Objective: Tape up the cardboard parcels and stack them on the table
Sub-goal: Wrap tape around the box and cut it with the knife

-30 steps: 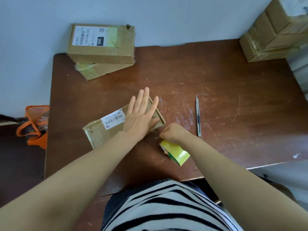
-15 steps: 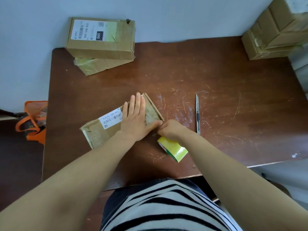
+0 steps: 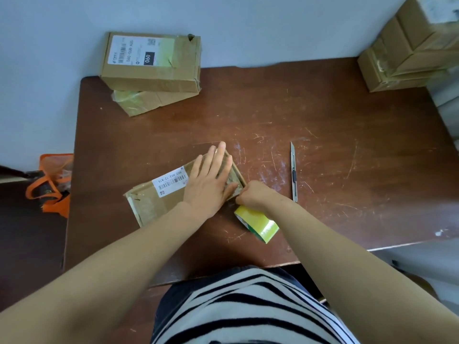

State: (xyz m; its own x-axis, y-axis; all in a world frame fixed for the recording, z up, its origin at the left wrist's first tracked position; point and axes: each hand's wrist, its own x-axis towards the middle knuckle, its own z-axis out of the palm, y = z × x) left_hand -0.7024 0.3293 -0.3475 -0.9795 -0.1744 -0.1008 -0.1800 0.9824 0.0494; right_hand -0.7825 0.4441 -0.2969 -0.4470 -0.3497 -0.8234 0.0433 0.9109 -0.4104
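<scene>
A flat cardboard parcel point(image 3: 159, 197) with a white barcode label lies at the middle of the brown table point(image 3: 323, 125). My left hand point(image 3: 211, 180) presses flat on its right half, fingers straight. My right hand point(image 3: 255, 196) is curled at the parcel's right corner and holds a yellow-green tape roll point(image 3: 258, 223), which hangs below the wrist. A stack of two taped parcels point(image 3: 151, 70) sits at the table's back left corner.
A slim utility knife point(image 3: 294, 172) lies on the table just right of my hands. More cardboard boxes point(image 3: 409, 45) are piled at the back right. An orange bag point(image 3: 49, 184) sits on the floor to the left.
My left hand has closed its spread fingers and slid a little along the parcel. My right hand with the tape roll has moved up against the parcel's right corner.
</scene>
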